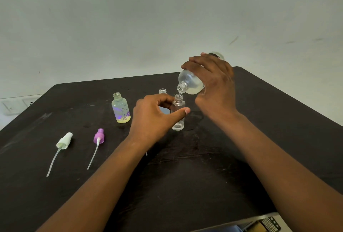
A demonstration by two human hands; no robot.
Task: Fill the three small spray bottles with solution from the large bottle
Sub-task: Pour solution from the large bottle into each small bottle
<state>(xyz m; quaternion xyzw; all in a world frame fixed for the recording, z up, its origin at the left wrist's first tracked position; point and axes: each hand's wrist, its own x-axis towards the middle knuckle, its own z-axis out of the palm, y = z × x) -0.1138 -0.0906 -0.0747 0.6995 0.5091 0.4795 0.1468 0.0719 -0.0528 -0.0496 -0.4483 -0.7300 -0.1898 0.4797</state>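
Two bare hands work over one small clear plastic spray bottle [178, 114], uncapped and upright near the middle of a dark wooden table [241, 166]. The left hand [155, 118] steadies it, thumb and fingers pinching its sides from the left. The right hand [213, 83] wraps around a large clear round-shouldered bottle [190, 83], tipped with its long axis slanting down and to the left, so its open mouth sits directly above, and just short of touching, the small bottle's neck. A thin stream of clear solution appears to fall between the two openings; only a shallow pool shows at the small bottle's base, and the large bottle holds a pale liquid in its lowered shoulder. Left of the hands stands a second small bottle, frosted with purple flower print [121, 109], open, with a little yellowish liquid at the bottom. Behind the left hand, a third small clear neck [162, 91] shows; its contents cannot be told. Nearer the table's left edge lie a white spray pump [64, 141] and a purple spray pump [99, 136], each with dip tube trailing toward the viewer.
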